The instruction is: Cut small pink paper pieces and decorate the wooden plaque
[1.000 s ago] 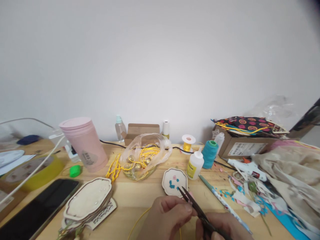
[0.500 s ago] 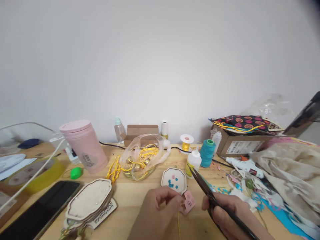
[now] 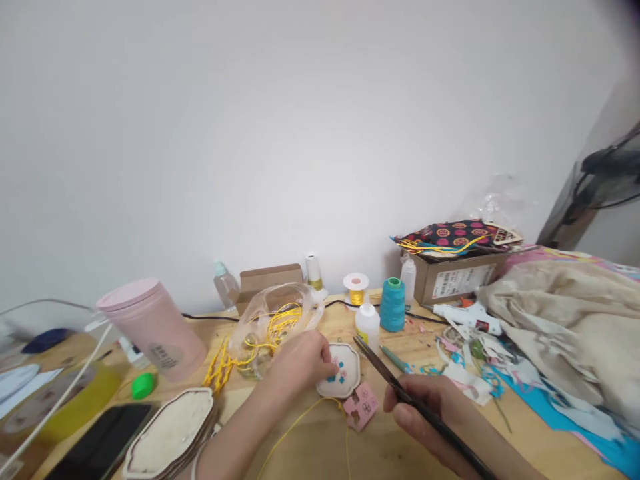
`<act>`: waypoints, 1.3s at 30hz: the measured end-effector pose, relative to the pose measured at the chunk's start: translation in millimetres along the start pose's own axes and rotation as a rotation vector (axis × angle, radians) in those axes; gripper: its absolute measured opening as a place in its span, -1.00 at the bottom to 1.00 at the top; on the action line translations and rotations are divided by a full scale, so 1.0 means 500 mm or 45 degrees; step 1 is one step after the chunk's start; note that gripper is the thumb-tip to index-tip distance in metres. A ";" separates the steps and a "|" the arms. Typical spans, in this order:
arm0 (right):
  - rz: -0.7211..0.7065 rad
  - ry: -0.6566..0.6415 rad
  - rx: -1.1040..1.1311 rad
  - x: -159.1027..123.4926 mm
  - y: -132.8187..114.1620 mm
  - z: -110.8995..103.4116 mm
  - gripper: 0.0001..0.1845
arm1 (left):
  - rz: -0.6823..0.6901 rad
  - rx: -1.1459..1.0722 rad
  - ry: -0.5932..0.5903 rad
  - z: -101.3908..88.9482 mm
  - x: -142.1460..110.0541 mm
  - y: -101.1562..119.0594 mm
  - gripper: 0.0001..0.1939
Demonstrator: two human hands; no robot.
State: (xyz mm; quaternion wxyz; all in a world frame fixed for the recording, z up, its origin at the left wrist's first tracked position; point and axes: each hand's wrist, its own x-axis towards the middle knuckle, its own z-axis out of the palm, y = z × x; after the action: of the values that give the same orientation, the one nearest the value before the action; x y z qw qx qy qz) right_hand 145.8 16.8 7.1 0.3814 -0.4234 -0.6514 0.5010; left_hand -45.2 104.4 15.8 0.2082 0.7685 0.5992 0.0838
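My left hand [image 3: 304,360] is closed in a pinch over the left side of a small white scalloped piece [image 3: 354,373] with a dark rim. Whatever its fingertips hold is hidden. Tiny blue and pink flower shapes [image 3: 342,373] lie on that piece. Just below sits a pink card [image 3: 369,402] with flower cut-outs. A thin yellow cord [image 3: 295,427] runs along the table from beside the card. In my right hand [image 3: 425,420] is a pair of dark scissors [image 3: 387,375], seen edge-on, its tip pointing towards a white glue bottle [image 3: 367,323].
A teal thread cone [image 3: 393,305] and a yellow cord spool [image 3: 357,289] stand behind. Fabric scraps [image 3: 470,373] and a glue gun [image 3: 475,317] lie to the right. At left are a pink tumbler [image 3: 155,333], stacked scalloped pieces [image 3: 170,427] and a phone [image 3: 100,440].
My left hand has moved from the pink card up and left to the scalloped piece. The yellow cord now lies on the table. My view has shifted right; the scissors stay in my right hand.
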 end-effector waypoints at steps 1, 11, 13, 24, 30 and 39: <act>-0.001 0.013 0.008 0.000 -0.001 -0.001 -0.45 | 0.006 0.017 0.007 -0.007 -0.001 -0.001 -0.93; -0.013 0.355 0.057 0.001 -0.006 0.013 -0.62 | 0.188 0.033 0.188 0.103 -0.091 0.030 -0.88; -0.014 0.385 0.035 0.003 -0.001 0.014 -0.66 | 0.271 0.066 0.353 0.132 -0.093 0.022 -0.89; -0.014 0.379 -0.090 0.013 0.054 0.003 -0.81 | 0.455 0.170 0.793 0.177 -0.091 0.004 -0.73; -0.039 0.347 -0.156 0.016 0.060 -0.003 -0.83 | 0.495 0.159 0.686 0.181 -0.099 0.001 -0.88; 0.034 0.097 -0.298 0.018 0.062 -0.013 -0.84 | 0.522 -0.081 0.158 0.132 -0.113 0.011 -0.92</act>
State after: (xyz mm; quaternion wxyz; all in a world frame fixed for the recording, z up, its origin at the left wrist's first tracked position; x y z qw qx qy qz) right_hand 153.6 31.6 -21.1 0.3473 -0.4923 -0.6848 0.4100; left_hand -30.6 35.2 -34.3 0.1737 0.8606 0.4392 0.1905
